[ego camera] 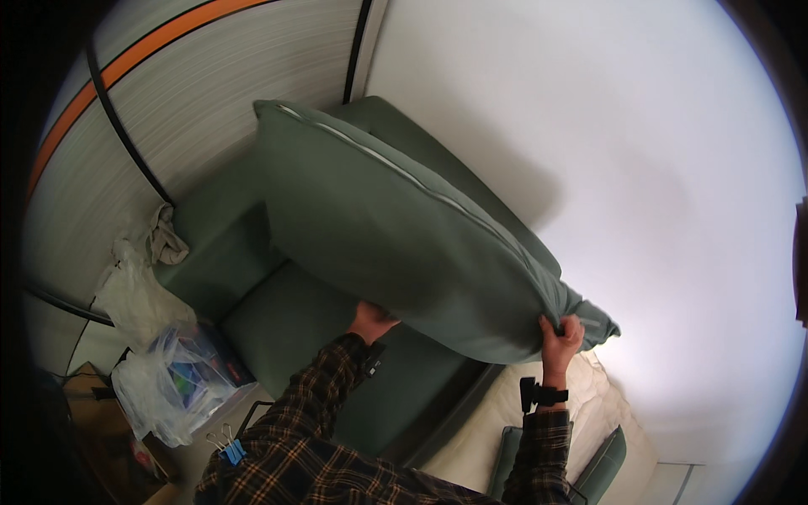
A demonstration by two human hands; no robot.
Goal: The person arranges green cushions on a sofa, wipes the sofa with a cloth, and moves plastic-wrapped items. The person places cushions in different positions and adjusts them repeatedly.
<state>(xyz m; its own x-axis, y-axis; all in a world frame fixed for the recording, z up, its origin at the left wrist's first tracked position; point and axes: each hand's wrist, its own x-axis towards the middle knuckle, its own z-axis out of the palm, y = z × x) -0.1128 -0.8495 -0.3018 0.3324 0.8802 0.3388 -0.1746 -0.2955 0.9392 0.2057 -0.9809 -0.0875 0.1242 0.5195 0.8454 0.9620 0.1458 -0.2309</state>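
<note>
A large green cushion (379,221) with a pale zipper along its upper edge is tilted up over a green sofa (271,328). My right hand (560,341) pinches the cover fabric near the cushion's right end, where the cloth is bunched around the zipper. Against the cushion's lower edge is my left hand (372,320), its fingertips partly hidden beneath it, so its grip cannot be told.
Plastic bags (151,398) and a box stand left of the sofa; a grey cloth (166,237) lies on its armrest. A white wall (600,126) rises behind. Cream bedding (505,404) and smaller green cushions (603,461) are at the lower right.
</note>
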